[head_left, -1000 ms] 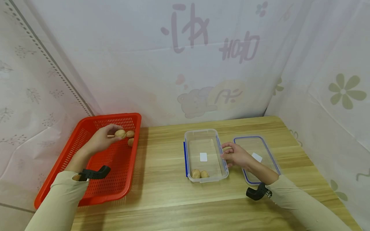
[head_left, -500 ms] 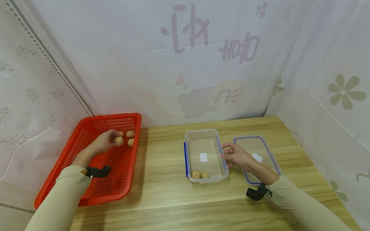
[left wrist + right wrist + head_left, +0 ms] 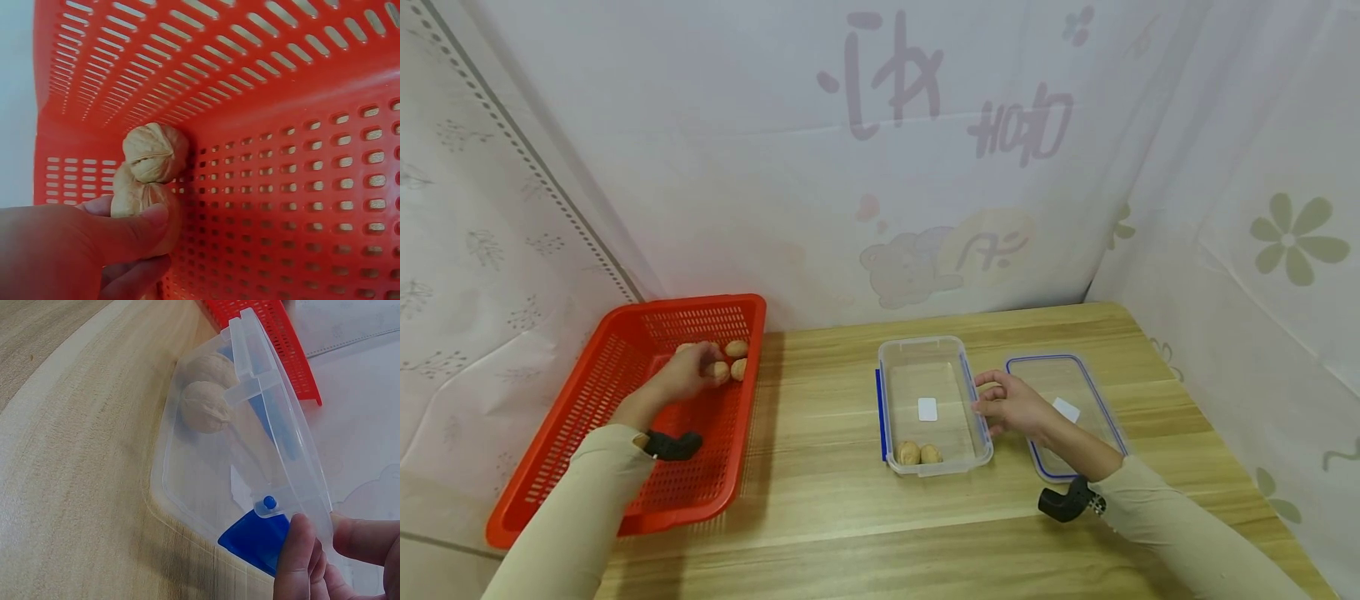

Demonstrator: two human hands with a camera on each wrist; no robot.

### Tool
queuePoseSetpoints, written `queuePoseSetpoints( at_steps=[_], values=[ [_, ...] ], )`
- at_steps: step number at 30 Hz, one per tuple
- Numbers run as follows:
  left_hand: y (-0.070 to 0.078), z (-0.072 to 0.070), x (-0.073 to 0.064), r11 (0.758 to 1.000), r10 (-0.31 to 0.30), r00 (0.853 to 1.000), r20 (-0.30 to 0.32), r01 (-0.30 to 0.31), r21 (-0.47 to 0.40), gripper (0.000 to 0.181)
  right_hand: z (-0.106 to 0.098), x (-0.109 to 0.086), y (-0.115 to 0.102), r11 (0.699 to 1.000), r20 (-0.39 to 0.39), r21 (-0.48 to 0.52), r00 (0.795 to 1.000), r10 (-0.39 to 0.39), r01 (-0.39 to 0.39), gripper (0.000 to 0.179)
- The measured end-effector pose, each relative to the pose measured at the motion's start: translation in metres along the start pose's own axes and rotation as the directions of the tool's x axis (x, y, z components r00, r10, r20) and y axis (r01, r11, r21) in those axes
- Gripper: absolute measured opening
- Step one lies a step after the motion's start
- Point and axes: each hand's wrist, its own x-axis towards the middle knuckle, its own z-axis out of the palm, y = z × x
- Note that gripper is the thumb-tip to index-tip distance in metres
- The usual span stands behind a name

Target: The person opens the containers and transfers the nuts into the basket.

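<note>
Inside the red plastic basket [image 3: 681,450], my left hand [image 3: 681,377] pinches a walnut [image 3: 172,215] between thumb and fingers. Other walnuts lie close by: one [image 3: 737,348] at the far right corner, another [image 3: 739,369] against the right side, and one [image 3: 683,347] partly hidden behind the hand. In the right wrist view, thumb and fingers of my right hand [image 3: 1011,404] grip the rim of a clear plastic food container [image 3: 181,475]. It stands uncovered on the table. Two walnuts [image 3: 919,452] sit side by side at its near left corner.
To the right of the container, a clear lid with a blue seal [image 3: 1048,364] lies on the wooden table [image 3: 820,500], partly under my right forearm. A printed white curtain [image 3: 760,167] hangs behind the table and along both sides.
My left hand has shifted right and slightly nearer within the basket, bringing the pinched walnut beside the others. My right hand and the container have stayed in place.
</note>
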Motion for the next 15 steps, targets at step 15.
queuePoseSetpoints(
  at_steps=[15],
  values=[
    [-0.0016, 0.0081, 0.0002, 1.0, 0.018, 0.999, -0.033, -0.018, 0.01, 0.027, 0.0, -0.0007, 0.0009, 1.0, -0.005, 0.002, 1.0, -0.004, 0.004, 0.048]
  ],
)
